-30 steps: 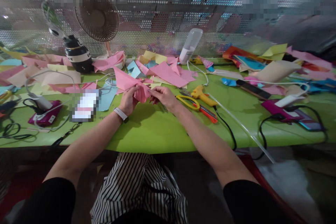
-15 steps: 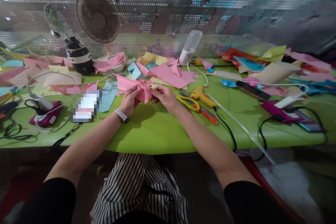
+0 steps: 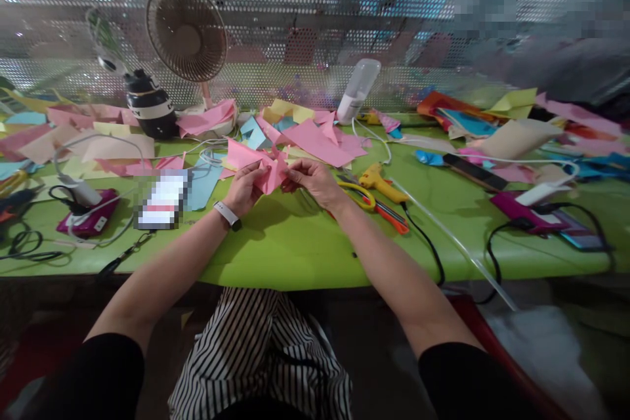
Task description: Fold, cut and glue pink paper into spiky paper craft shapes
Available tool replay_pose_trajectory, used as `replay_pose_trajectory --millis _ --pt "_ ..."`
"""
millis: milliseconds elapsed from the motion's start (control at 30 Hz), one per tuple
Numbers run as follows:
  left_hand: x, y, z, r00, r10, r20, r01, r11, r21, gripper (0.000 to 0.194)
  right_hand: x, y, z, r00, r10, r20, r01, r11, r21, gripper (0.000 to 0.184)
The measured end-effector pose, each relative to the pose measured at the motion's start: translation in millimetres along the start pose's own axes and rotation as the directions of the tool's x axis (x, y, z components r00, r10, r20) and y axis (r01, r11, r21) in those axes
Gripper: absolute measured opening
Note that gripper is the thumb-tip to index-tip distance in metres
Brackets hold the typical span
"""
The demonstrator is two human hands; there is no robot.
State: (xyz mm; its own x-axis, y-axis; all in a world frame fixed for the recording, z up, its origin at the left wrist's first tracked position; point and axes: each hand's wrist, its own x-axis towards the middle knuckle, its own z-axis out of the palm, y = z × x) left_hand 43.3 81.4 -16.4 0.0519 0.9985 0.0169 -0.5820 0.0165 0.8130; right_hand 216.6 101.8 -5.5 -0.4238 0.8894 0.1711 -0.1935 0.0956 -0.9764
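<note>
Between my hands, just above the green tabletop [image 3: 295, 249], is a sheet of pink paper [image 3: 241, 155] with several folds gathered at its middle. My left hand [image 3: 245, 189] grips it from the left, thumb on top; the other fingers are partly hidden behind it. My right hand [image 3: 311, 180] pinches the gathered right edge between thumb and fingertips. Right of that hand lie yellow-handled scissors [image 3: 361, 197], partly covered by my wrist, and a yellow hot glue gun [image 3: 381, 182]. More pink paper [image 3: 317, 143] lies behind my hands.
A phone [image 3: 165, 199] and a purple power strip [image 3: 91, 213] lie left. A fan [image 3: 187, 33] and dark bottle [image 3: 151, 108] stand behind. On the right are a clear rod [image 3: 443, 236], another purple power strip [image 3: 524, 212] and cables. A perforated panel [image 3: 305, 33] rises at the back.
The pink paper has shifted slightly right and its middle is more bunched and creased. My right hand has moved a little to the right, still pinching the edge.
</note>
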Motion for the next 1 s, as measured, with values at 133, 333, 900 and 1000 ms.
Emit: replay_pose_trajectory --millis 133,333,900,1000 --pt "-0.6 -1.2 -1.1 0.999 0.001 0.044 -0.002 1.0 0.028 0.018 -1.9 -1.6 -0.9 0.999 0.048 0.001 -0.048 0.998 -0.035 0.051" --pt "-2.3 2.2 0.8 0.997 0.021 0.073 -0.028 0.996 0.089 0.021 -3.6 -3.8 -1.6 0.998 0.056 -0.042 -0.06 0.995 -0.081 0.046" --pt "-3.7 -2.2 -0.5 0.996 0.021 0.083 -0.029 0.994 0.101 0.029 -4.6 -3.9 6.1 0.983 0.116 -0.145 -0.122 0.992 -0.033 0.038" --pt "-3.3 -3.6 -1.3 0.999 0.022 0.044 -0.026 0.994 0.107 0.025 -4.4 -3.4 7.2 0.98 0.125 -0.156 -0.131 0.991 -0.029 0.041"
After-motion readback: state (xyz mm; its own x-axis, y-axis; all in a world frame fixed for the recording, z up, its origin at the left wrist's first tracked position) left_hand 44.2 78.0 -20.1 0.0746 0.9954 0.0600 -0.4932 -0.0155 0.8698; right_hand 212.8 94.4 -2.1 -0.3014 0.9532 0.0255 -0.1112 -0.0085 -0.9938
